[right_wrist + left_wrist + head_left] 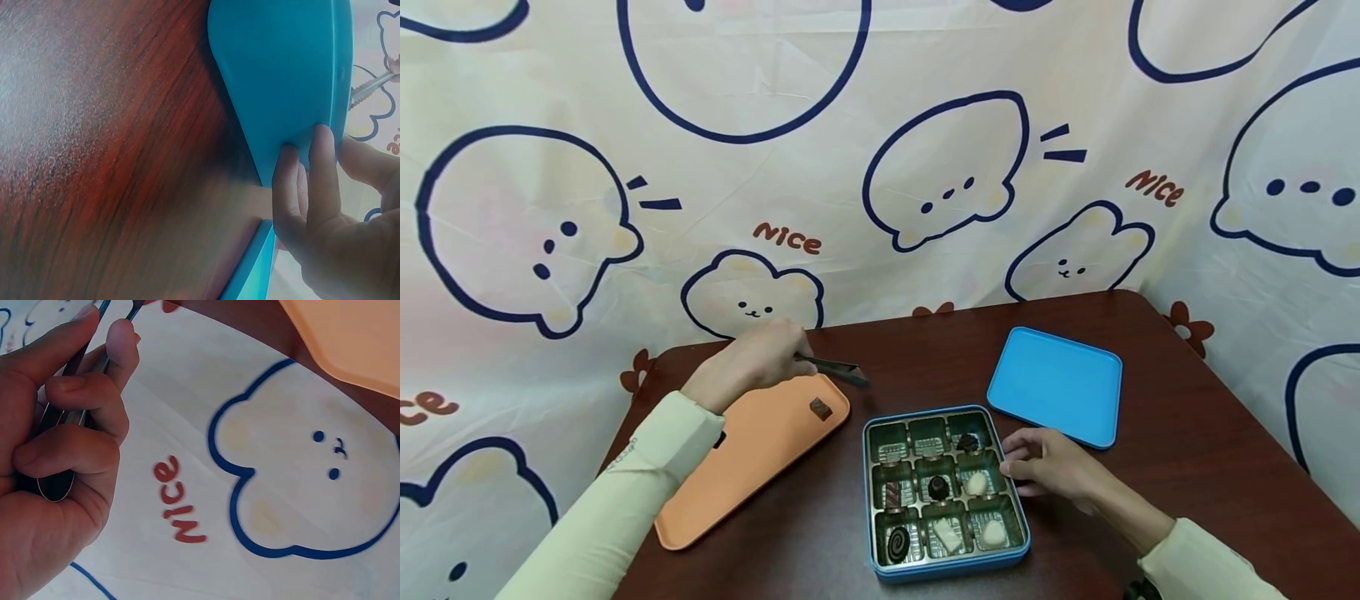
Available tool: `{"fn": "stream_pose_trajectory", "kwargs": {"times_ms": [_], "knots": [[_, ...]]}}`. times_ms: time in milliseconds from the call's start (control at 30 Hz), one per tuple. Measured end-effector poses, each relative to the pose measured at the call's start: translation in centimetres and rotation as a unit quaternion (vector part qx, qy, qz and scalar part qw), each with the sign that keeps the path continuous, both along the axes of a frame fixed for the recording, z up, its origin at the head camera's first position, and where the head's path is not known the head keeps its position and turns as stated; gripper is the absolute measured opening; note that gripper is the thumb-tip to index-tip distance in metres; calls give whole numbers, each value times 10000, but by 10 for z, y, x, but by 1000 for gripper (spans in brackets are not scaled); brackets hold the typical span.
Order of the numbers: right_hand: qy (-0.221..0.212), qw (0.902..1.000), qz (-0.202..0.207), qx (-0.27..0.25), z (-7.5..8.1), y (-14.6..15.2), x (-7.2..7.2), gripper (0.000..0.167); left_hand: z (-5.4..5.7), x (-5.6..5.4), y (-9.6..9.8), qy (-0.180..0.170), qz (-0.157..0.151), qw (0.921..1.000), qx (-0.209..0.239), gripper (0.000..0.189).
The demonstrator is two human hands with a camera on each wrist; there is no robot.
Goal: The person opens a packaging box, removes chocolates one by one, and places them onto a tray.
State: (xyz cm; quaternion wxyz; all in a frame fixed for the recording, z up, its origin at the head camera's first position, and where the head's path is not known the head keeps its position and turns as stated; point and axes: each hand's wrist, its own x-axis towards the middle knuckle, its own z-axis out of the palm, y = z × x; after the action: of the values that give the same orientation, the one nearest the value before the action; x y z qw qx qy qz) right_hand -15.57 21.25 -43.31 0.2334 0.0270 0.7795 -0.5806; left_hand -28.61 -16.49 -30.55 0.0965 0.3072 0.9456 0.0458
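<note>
My left hand [760, 354] is above the far end of the orange tray [752, 450] and grips a pair of metal tongs [835, 367]. In the left wrist view, its fingers curl around the tongs' bent end. The tong tips point right, beyond the tray's edge. A small brown chocolate [821, 408] lies on the tray below them. My right hand [1060, 468] holds the right side of a blue box [951, 571], fingertips on the outer wall and thumb at the rim. Dark chocolates [938, 488] and white chocolates [993, 533] sit in several of its gold compartments.
A blue lid [1056, 385] lies at the back right, close behind the box. A dark piece [720, 439] on the tray is partly hidden by the left sleeve. The brown table [805, 542] ends at a patterned cloth [925, 50] behind and at both sides.
</note>
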Motion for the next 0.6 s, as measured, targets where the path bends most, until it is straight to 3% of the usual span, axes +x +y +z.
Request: {"fn": "stream_pose_trajectory", "kwargs": {"times_ms": [100, 267, 600], "knots": [[-22, 10000, -64, 58, -1, -1, 0, 45, -4, -4, -9, 55, 134, 9999, -84, 25], [-30, 9997, -162, 157, -1, -2, 0, 43, -13, -8, -25, 169, 213, 9996, -47, 35], [-11, 9997, -187, 156, -2, -2, -2, 44, -25, -13, -48, 12, 705, 9975, -38, 37]]}}
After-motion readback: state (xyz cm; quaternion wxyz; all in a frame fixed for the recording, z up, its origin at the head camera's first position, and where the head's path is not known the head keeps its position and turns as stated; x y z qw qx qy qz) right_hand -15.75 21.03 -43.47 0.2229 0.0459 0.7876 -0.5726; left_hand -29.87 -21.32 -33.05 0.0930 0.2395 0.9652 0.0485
